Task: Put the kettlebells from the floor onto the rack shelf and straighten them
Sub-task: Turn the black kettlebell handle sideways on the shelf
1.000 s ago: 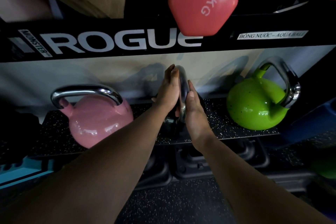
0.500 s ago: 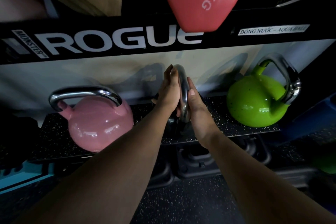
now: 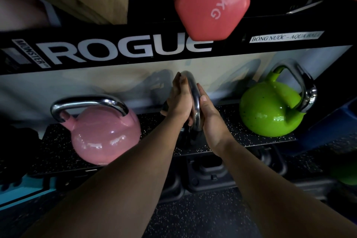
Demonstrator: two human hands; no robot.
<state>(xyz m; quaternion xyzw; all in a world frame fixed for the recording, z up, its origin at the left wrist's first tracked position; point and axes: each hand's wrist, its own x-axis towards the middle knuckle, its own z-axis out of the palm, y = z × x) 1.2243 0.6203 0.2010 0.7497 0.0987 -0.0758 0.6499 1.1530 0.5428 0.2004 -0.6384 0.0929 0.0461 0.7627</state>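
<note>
A dark kettlebell stands mid-shelf, its steel handle (image 3: 194,102) turned edge-on to me and its black body mostly hidden behind my hands. My left hand (image 3: 178,100) presses the handle's left side and my right hand (image 3: 209,114) its right side, both gripping it. A pink kettlebell (image 3: 104,131) sits to the left on the speckled rubber rack shelf (image 3: 228,129), handle facing me. To the right, a green kettlebell (image 3: 268,110) has its handle twisted toward the right.
A black beam marked ROGUE (image 3: 123,50) runs just above the shelf. A pink hexagonal dumbbell (image 3: 210,2) overhangs that beam. Black kettlebells (image 3: 208,172) sit under the shelf. A blue object (image 3: 336,120) borders the right end, and speckled floor (image 3: 193,214) lies below.
Both hands stay clamped on the middle kettlebell's handle, which has hardly moved. The view has shifted very slightly.
</note>
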